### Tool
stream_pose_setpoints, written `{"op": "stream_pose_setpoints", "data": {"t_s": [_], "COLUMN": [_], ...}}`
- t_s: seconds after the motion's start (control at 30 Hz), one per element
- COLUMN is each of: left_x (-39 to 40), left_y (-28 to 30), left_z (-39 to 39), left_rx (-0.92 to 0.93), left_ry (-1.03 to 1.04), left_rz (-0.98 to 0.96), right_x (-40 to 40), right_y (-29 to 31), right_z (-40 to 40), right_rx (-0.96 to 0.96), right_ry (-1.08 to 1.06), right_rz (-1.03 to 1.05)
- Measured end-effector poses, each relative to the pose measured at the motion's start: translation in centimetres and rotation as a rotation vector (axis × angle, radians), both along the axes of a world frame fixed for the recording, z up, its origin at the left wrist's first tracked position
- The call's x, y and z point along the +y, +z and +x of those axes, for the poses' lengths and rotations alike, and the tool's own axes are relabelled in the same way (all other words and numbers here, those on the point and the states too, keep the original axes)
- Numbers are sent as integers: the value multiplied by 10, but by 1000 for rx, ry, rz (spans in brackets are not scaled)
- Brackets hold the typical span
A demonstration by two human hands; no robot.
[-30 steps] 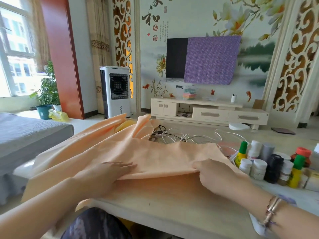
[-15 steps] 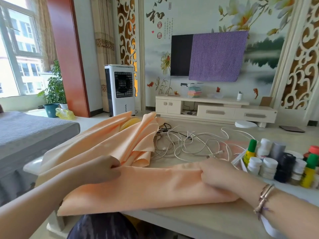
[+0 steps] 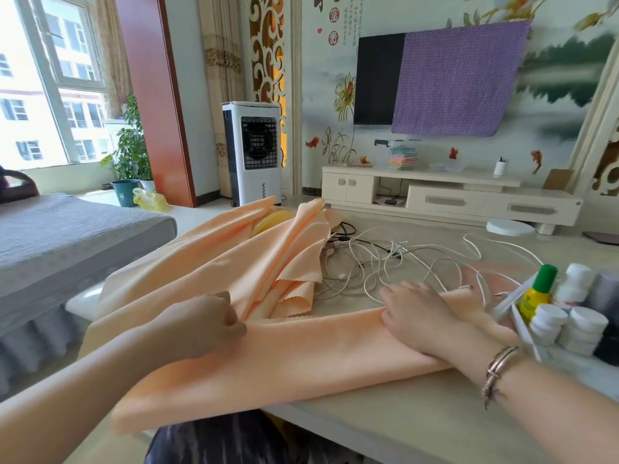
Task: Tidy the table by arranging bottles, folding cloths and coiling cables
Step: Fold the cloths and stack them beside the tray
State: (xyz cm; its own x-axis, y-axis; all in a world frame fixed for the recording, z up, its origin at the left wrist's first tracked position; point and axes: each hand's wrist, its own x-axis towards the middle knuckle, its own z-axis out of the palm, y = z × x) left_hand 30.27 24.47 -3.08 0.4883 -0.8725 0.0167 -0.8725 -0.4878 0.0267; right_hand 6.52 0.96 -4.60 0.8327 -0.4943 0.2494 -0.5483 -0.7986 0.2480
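The left hand [image 3: 204, 324] curls its fingers around a gather of the peach cloth [image 3: 301, 349], pinching the fabric where the loose folds meet the flat folded band. The right hand [image 3: 425, 316] lies flat on the right end of that band, fingers straight and spread, pressing it onto the table [image 3: 418, 426]. A bracelet [image 3: 499, 370] sits on the right wrist.

The folded band of cloth runs across the near part of the table from left to right, its near left corner hanging over the edge. The rest of the cloth rises in loose folds toward the far left, partly covering something yellow [image 3: 271, 221].

Just beyond the right hand, a tangle of white cables [image 3: 395, 262] sprawls over the middle of the table, with a dark cable [image 3: 345, 231] at its far side. At the right edge stands a cluster of bottles [image 3: 569, 316]: a yellow one with a green cap [image 3: 539, 289], several white-capped ones and dark ones, close together.
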Motion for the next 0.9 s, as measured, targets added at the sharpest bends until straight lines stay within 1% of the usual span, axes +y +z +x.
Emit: {"op": "stream_pose_setpoints", "data": {"t_s": [0.07, 0.13, 0.27, 0.43, 0.5, 0.57, 0.63, 0.73, 0.8, 0.9], "left_x": [-2, -3, -2, -2, -2, -3, -4, -10, -15, -24], "left_y": [0, 1, 3, 1, 1, 4, 10, 22, 29, 30], "left_z": [-4, -7, -6, 1, 5, 6, 8, 12, 14, 2], "left_rx": [-77, -107, -74, -55, 23, 147, 189, 136, 76, -124], "left_ry": [5, 18, 6, -8, 7, 24, -4, -38, 6, 57], "left_rz": [-31, -88, -135, -85, -45, -27, -7, -50, -81, -93], "right_x": [-1, -1, -2, 0, 1, 2, 4, 4, 2, -4], "right_y": [-4, -5, -5, -4, -5, -5, -6, -6, -2, 8], "right_z": [0, 1, 4, 6, 6, 4, 1, -6, -14, -33], "right_rx": [-38, -70, -83, -85, -92, -106, -146, -223, -232, -206], "right_ry": [5, -8, -62, -117, -135, -138, -136, -115, -103, -173], "right_rz": [13, 43, 101, 133, 140, 127, 111, 87, 67, 81]}}
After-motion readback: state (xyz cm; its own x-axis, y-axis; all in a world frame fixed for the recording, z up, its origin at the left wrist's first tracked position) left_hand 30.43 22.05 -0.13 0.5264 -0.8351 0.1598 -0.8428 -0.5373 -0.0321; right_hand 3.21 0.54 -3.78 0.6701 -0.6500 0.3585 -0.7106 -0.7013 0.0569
